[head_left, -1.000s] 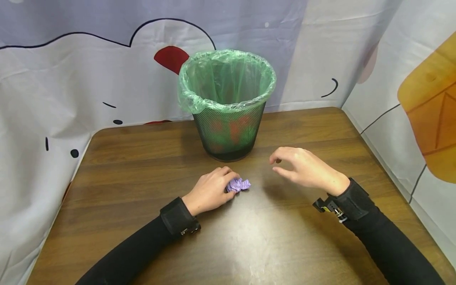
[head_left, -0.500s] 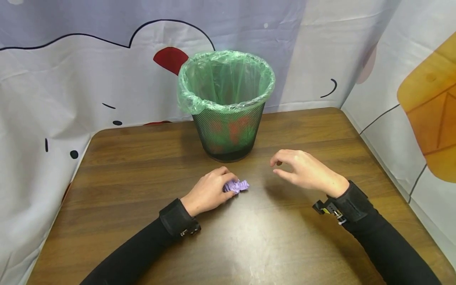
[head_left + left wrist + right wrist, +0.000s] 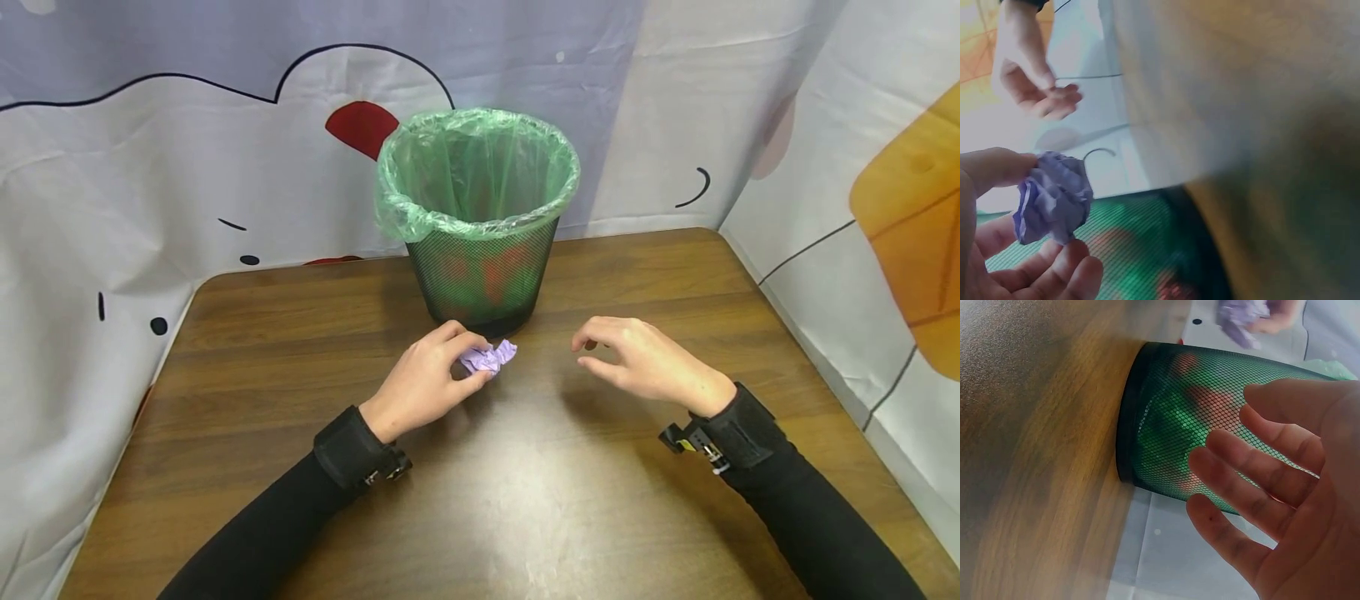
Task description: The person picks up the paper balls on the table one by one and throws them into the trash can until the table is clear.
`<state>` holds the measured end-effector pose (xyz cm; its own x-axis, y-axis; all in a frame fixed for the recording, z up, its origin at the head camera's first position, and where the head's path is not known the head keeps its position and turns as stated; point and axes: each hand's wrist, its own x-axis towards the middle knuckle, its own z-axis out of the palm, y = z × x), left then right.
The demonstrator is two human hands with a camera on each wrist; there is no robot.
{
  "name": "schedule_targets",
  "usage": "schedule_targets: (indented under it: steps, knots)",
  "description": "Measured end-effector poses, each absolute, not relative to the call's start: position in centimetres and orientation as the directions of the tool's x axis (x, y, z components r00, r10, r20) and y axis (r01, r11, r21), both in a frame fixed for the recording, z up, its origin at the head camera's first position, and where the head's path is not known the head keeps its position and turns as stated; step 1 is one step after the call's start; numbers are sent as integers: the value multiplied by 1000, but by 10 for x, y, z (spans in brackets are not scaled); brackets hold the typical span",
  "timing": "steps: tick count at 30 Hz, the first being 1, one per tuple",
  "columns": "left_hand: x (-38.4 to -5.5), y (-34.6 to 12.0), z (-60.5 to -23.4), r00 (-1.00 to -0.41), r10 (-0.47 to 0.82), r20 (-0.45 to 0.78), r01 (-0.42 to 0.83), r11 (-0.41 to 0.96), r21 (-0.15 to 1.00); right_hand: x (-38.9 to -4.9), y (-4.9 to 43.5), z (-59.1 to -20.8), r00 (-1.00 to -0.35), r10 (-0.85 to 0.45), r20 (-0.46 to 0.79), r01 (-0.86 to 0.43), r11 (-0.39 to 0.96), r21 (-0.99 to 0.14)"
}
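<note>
A crumpled ball of purple paper point(image 3: 486, 358) is pinched between the thumb and fingers of my left hand point(image 3: 423, 379), just in front of the bin's base. The left wrist view shows the paper ball point(image 3: 1057, 200) close up, held above the tabletop. My right hand point(image 3: 637, 354) hovers over the table to the right, fingers loosely bent and holding nothing; its palm and spread fingers point(image 3: 1235, 469) show in the right wrist view. A black mesh wastebasket point(image 3: 480, 275) stands upright behind both hands, lined with a green plastic bag point(image 3: 420, 212) folded over its rim.
The brown wooden table point(image 3: 285, 350) carries the wastebasket near its back edge. A printed curtain point(image 3: 225, 167) hangs right behind the table and another stretch of it runs along the right side. Black bands with small cameras point(image 3: 697, 442) sit on both wrists.
My left hand has lifted the paper ball off the table and moved it slightly up and away, toward the wastebasket. My right hand has stayed nearly still.
</note>
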<state>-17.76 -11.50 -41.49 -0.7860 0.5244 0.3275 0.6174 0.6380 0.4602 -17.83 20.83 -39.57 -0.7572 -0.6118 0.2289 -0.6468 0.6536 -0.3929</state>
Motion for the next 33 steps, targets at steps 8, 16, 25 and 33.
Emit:
schedule_targets:
  steps: [8, 16, 25, 33]
  knots:
    - [-182, -125, -387, -744, 467, 478, 665, 588, 461, -179, 208, -396, -757, -611, 230, -647, 654, -392]
    - [-185, -128, -369, -684, 431, 589, 718, 544, 435, -180, 208, -398, -745, -620, 246, -662, 645, -380]
    - [-187, -129, -346, -612, 398, 684, 769, 504, 394, -180, 209, -400, -755, -613, 233, -650, 651, -391]
    - [-190, -130, -326, -551, 340, 762, 801, 472, 368, -180, 209, -401, -755, -615, 227, -648, 649, -399]
